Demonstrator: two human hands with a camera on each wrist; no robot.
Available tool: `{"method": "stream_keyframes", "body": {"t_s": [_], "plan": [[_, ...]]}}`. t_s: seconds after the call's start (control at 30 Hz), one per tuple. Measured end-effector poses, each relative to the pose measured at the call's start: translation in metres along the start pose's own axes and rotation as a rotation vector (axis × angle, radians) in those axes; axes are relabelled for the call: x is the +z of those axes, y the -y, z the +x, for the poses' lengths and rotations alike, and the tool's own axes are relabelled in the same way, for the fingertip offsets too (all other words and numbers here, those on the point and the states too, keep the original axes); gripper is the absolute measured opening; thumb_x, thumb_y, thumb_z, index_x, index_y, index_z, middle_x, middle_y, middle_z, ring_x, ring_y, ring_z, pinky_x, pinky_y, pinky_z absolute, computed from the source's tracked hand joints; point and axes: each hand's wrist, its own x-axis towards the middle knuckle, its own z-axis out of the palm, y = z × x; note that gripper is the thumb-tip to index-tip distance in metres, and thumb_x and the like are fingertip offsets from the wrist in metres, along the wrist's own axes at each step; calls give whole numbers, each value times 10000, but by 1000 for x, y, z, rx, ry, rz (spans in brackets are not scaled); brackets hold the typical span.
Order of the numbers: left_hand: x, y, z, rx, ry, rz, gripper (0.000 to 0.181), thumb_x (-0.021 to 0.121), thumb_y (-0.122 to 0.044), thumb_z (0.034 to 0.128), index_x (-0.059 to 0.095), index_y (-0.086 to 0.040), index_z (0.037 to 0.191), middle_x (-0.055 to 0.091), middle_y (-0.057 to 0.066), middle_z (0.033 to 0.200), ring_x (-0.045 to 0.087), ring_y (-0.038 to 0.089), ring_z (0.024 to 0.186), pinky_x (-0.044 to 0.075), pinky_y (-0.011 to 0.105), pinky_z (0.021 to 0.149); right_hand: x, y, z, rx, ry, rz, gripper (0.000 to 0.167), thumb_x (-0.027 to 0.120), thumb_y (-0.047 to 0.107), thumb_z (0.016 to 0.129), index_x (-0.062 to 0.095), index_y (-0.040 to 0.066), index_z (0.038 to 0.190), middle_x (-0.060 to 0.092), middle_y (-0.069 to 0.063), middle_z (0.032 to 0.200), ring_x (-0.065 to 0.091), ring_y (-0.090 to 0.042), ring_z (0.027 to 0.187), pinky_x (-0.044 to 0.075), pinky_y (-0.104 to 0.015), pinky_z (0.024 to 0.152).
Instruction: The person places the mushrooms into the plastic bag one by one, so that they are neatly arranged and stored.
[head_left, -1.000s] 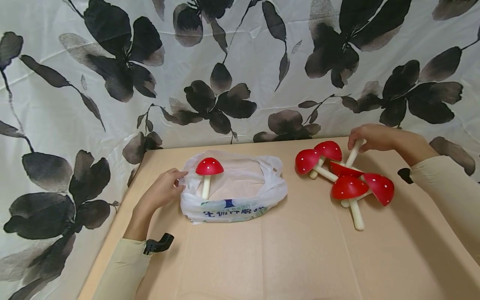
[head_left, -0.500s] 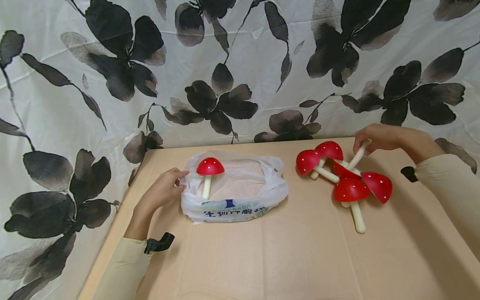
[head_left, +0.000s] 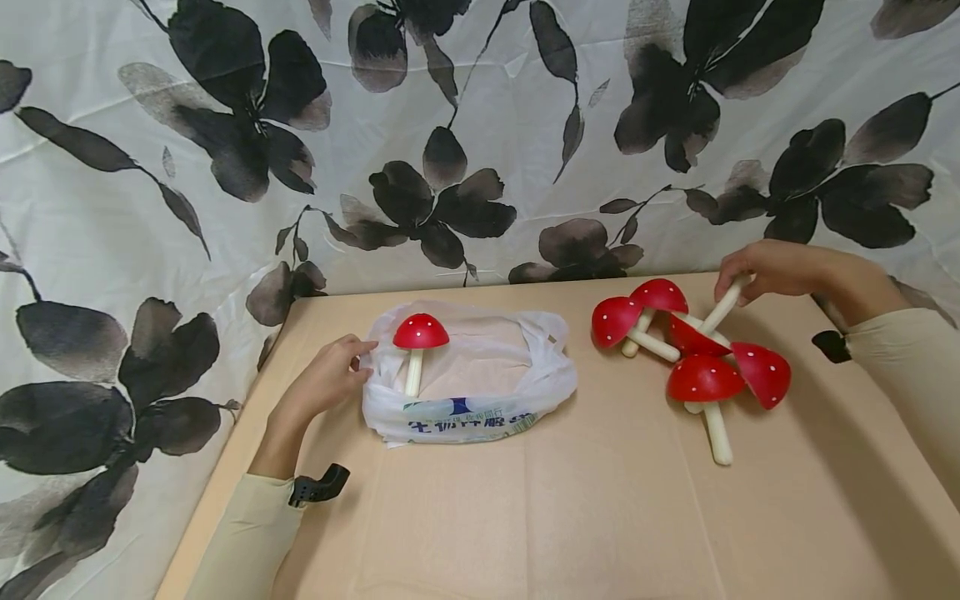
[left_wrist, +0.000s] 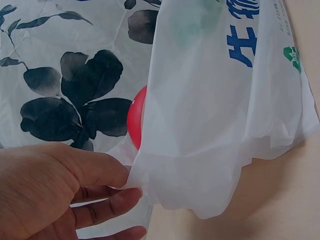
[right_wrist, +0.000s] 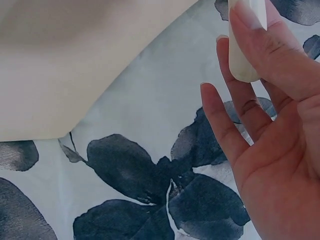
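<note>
My left hand (head_left: 332, 377) pinches the left rim of a white plastic bag (head_left: 480, 421) between thumb and index finger; the left wrist view shows the thin film in that pinch. Inside the bag a toy mushroom (head_left: 420, 332) with a red, white-dotted cap stands upright. At the right, my right hand (head_left: 787, 271) grips the pale stem of another toy mushroom (head_left: 723, 302), its cap down among the heap. In the right wrist view the stem's rounded end (right_wrist: 244, 67) shows between thumb and fingers. Several more red mushrooms (head_left: 703, 379) lie around it, some overlapping.
The wooden table (head_left: 525, 517) reaches back to a white cloth (head_left: 480, 75) printed with dark flowers, which hangs behind it and to the left. Bag and mushroom heap stand apart, with tabletop between them.
My right hand has shifted a little to the right, tilting the gripped mushroom's stem that way. The neighbouring mushrooms have moved slightly. My left hand and the bag stay in place.
</note>
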Motion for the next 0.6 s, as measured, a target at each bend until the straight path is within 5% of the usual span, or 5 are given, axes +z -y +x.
{"method": "stream_keyframes", "body": {"t_s": [0.6], "plan": [[-6,8,-4,17,27,-13,411,662,28,887,623,129,1283,601,129,904,550,230,791,454,307,668,3,21,-19,51,-2,67,236,827,57,807,775,121,1028,696,-38,1052,593,-203,948,597,-327,793]]}}
